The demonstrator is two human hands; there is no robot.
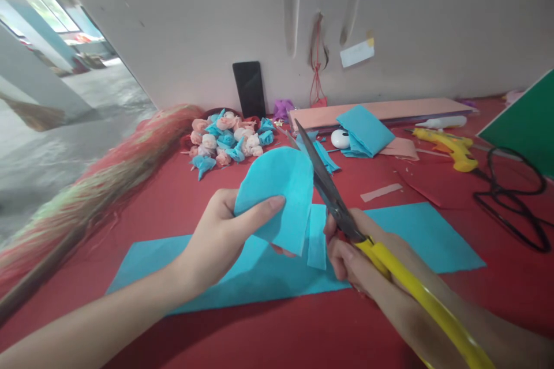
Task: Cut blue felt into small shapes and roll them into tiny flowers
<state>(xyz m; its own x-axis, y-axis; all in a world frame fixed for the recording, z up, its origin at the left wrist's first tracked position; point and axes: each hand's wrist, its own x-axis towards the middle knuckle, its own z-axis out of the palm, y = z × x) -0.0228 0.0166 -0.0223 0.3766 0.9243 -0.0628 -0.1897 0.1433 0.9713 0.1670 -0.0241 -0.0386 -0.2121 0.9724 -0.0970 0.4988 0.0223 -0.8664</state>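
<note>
Head view check: where's the blue piece [277, 202] and who's got it?

Left hand [219, 239] pinches it, thumb in front, above the long blue sheet [419, 233] on the red tabletop [277, 337]. Right hand [361, 259] holds the scissors [333, 199], yellow handles running back along the wrist. Can't tell if any finger's in a loop.

Tips for neat cutting?

I'd pinch it flat, thumb well inside the edge, and turn the paper rather than the blades. Mind the narrow strip [317, 236] near the right fingers; it could snag.
</note>
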